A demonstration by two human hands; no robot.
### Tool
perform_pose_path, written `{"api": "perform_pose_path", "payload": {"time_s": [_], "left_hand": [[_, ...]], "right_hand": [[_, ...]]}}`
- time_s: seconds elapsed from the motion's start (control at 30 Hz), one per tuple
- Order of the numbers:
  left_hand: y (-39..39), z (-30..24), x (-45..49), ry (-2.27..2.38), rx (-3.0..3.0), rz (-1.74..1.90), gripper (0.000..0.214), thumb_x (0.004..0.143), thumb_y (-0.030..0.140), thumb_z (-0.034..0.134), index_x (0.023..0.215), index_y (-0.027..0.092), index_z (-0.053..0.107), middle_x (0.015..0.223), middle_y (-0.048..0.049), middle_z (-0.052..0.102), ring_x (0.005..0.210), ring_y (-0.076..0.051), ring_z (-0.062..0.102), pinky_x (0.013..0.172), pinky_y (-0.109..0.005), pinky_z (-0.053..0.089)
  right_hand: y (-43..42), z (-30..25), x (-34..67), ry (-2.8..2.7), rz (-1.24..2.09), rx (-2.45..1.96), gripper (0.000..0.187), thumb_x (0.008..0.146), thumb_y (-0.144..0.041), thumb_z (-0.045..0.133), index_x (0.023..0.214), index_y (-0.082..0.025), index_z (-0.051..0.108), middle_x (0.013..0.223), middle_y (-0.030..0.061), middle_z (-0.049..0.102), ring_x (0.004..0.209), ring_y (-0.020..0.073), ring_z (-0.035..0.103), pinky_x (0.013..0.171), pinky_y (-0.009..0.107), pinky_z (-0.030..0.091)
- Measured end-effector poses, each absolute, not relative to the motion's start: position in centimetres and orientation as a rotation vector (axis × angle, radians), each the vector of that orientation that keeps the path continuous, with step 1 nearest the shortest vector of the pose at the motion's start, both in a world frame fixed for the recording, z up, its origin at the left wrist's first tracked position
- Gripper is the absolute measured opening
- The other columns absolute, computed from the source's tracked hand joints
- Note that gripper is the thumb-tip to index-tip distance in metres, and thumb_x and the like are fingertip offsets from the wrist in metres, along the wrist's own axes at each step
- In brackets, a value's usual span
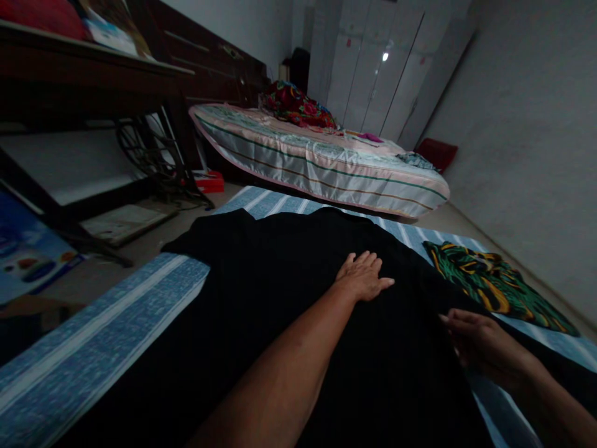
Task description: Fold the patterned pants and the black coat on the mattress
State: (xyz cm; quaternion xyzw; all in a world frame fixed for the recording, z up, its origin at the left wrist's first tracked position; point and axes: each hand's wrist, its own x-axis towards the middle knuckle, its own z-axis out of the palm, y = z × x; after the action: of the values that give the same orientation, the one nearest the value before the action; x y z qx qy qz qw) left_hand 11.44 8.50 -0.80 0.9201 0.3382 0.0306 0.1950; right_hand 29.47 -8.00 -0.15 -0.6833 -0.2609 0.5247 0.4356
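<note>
A large black garment (280,292) lies spread over a blue and white striped sheet (93,336). My left hand (364,274) rests flat on the garment near its middle, fingers stretched out and together. My right hand (480,345) sits at the garment's right edge, fingers curled around the black cloth there. A green, yellow and black patterned cloth (494,283) lies on the sheet just beyond my right hand.
A mattress with a striped satin cover (317,162) lies on the floor ahead, red floral fabric (293,102) piled on it. A dark wooden table with a metal frame (140,143) stands at the left. White wardrobes (382,68) line the far wall.
</note>
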Motion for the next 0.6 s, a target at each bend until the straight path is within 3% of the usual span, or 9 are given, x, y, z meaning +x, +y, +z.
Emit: {"api": "perform_pose_path", "payload": {"time_s": [0.37,0.6], "left_hand": [[8.54,-0.81,11.42,0.944,2.539,0.099,0.077,0.087,0.068,0.015,0.144,0.018,0.024,0.154,-0.0059,0.017,0.142,-0.019,0.004,0.115,-0.046,0.005],[8.52,-0.57,11.35,0.952,2.517,0.100,0.078,0.086,0.069,0.013,0.145,0.018,0.024,0.154,-0.0053,0.018,0.142,-0.019,0.005,0.115,-0.046,0.006]], "right_hand": [[-7.94,0.12,28.91,-0.542,1.310,-1.440,0.039,0.056,-0.035,0.083,0.061,-0.020,0.047,0.047,-0.0068,0.049,0.040,0.0056,0.046,0.037,0.015,0.037],[-8.24,0.07,29.52,-0.576,1.381,-1.404,0.029,0.061,-0.029,0.079,0.074,-0.021,0.055,0.054,-0.0052,0.053,0.044,0.0079,0.051,0.039,0.016,0.041]]}}
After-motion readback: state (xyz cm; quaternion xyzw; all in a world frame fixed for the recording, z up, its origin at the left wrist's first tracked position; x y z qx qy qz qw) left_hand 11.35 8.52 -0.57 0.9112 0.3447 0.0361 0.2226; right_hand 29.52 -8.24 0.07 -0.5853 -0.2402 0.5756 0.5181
